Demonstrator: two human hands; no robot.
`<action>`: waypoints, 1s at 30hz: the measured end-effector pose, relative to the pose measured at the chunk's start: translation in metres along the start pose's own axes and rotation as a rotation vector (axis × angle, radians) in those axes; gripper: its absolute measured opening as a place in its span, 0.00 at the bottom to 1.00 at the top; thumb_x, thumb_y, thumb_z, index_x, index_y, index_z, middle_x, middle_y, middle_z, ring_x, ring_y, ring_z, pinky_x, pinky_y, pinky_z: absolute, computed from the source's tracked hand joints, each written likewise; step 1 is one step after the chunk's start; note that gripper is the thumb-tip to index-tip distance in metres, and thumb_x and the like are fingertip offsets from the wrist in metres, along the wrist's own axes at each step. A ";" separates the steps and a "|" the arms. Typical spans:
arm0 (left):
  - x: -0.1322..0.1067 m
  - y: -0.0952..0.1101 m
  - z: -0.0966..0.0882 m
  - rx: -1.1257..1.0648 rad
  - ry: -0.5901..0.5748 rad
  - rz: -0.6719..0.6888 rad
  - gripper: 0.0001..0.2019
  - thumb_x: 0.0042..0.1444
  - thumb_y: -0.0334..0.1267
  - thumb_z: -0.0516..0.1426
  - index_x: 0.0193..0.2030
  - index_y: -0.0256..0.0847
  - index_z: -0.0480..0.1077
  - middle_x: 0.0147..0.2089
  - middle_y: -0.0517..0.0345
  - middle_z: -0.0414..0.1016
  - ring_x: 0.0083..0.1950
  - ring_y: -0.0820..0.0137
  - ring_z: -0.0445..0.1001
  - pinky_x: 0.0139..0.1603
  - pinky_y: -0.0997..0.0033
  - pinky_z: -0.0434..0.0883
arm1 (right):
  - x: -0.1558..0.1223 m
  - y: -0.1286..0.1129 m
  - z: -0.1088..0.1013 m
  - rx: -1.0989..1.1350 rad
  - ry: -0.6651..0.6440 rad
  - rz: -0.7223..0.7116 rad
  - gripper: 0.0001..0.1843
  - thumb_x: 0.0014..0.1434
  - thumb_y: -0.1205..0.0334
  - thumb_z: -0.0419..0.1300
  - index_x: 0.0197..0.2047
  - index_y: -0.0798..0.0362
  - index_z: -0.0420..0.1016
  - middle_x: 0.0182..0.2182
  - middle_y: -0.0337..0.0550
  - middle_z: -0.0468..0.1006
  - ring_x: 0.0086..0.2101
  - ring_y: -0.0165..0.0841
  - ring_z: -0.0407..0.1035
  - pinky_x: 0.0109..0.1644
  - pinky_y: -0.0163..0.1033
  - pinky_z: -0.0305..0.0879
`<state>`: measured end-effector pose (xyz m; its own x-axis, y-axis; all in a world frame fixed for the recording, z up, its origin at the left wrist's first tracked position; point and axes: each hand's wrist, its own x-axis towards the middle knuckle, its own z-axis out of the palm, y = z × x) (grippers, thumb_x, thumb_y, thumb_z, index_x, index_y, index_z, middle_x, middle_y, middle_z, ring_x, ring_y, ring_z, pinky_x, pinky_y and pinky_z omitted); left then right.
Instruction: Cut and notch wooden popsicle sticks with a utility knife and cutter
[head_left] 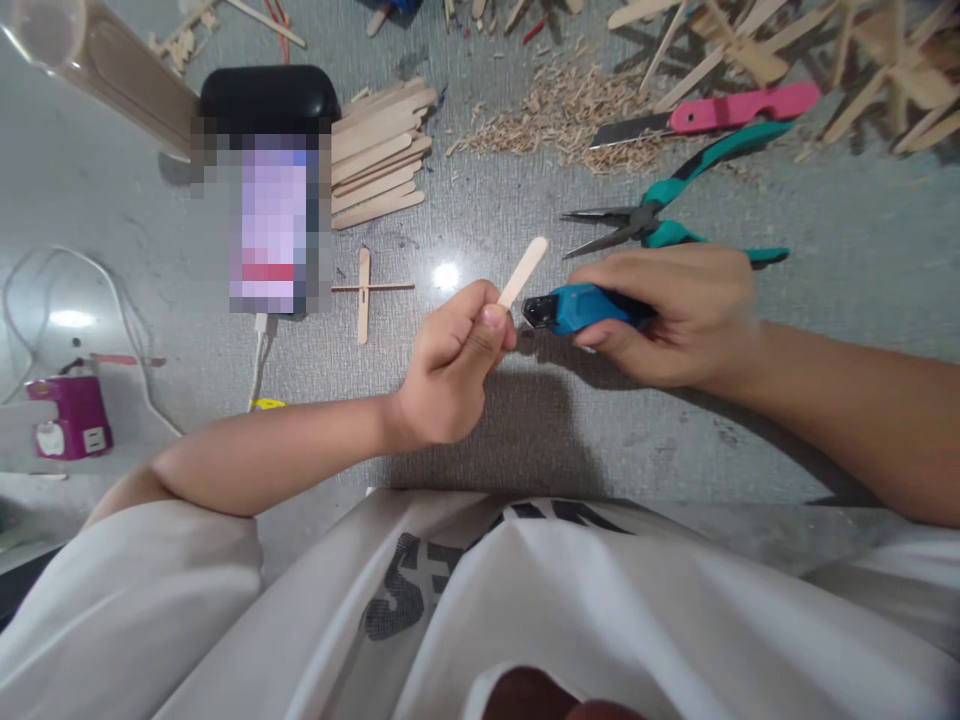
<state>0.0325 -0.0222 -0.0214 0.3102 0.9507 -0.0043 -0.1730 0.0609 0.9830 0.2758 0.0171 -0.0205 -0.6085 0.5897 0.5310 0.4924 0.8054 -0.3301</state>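
Note:
My left hand (457, 360) is closed, with a wooden craft stick (524, 272) pinched between thumb and fingers. The stick's rounded upper end slants up to the right, and its lower end is hidden in the hand. My right hand (675, 310) is wrapped around a blue-handled cutter (589, 308). Its short black head points left, close to my left fingertips and apart from the stick. Left of my hands, a cross of joined craft sticks (364, 310) lies on the table. Teal-handled needle-nose pliers (643, 218) lie with jaws apart just beyond my right hand.
A pile of craft sticks (382, 150) lies beside a propped phone (270, 220). Wood shavings (570, 115) are scattered at the back, near a pink-handled knife (742, 108). Assembled stick pieces (892, 70) stand back right. A purple charger (71, 415) and white cable (259, 365) lie left.

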 end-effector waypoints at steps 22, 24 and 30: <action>0.001 0.002 0.003 -0.050 0.021 -0.003 0.29 0.77 0.68 0.60 0.34 0.47 0.64 0.21 0.71 0.55 0.21 0.77 0.50 0.21 0.71 0.52 | -0.006 0.002 -0.001 0.016 -0.048 0.075 0.25 0.83 0.34 0.57 0.60 0.43 0.83 0.35 0.39 0.87 0.32 0.37 0.83 0.35 0.43 0.74; 0.001 0.001 0.002 -0.049 0.023 -0.004 0.30 0.77 0.68 0.60 0.34 0.47 0.63 0.21 0.70 0.55 0.21 0.77 0.51 0.21 0.71 0.53 | -0.005 0.003 0.000 0.012 -0.019 0.028 0.23 0.83 0.36 0.58 0.60 0.44 0.82 0.33 0.37 0.86 0.30 0.35 0.82 0.33 0.42 0.73; -0.001 0.000 0.002 -0.016 0.009 0.041 0.29 0.80 0.66 0.58 0.35 0.46 0.65 0.23 0.69 0.57 0.22 0.77 0.52 0.22 0.71 0.54 | -0.002 0.002 0.000 0.025 -0.018 -0.029 0.23 0.85 0.38 0.56 0.58 0.48 0.80 0.34 0.39 0.86 0.31 0.33 0.83 0.33 0.38 0.73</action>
<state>0.0335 -0.0239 -0.0210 0.2936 0.9553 0.0344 -0.2005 0.0263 0.9793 0.2783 0.0180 -0.0218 -0.6334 0.5671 0.5265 0.4593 0.8231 -0.3340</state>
